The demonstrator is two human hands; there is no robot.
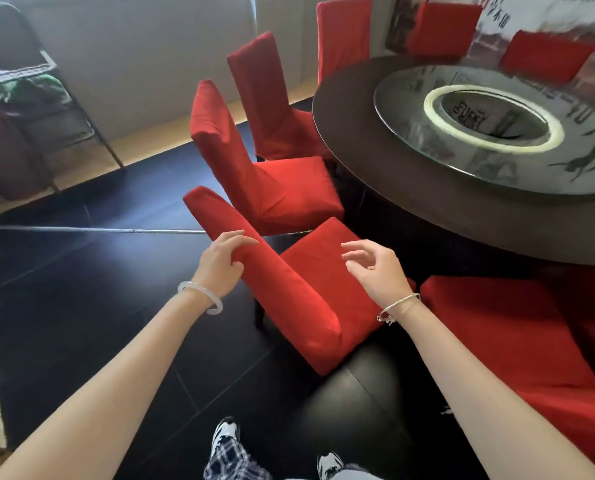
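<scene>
A chair in a red cover point(299, 299) stands just in front of me beside a dark round table point(410, 188). My left hand point(221, 259) grips the top edge of the chair's backrest, fingers curled over it and thumb beneath. My right hand point(375, 268) hovers above the chair's seat with fingers loosely spread, holding nothing and touching nothing.
Several more red-covered chairs point(254, 174) ring the table, one point(517, 323) close at my right. A glass turntable point(490, 133) lies on the table. A metal rack point(29, 109) stands at the far left. The floor is dark tile point(81, 289). My feet are at the bottom.
</scene>
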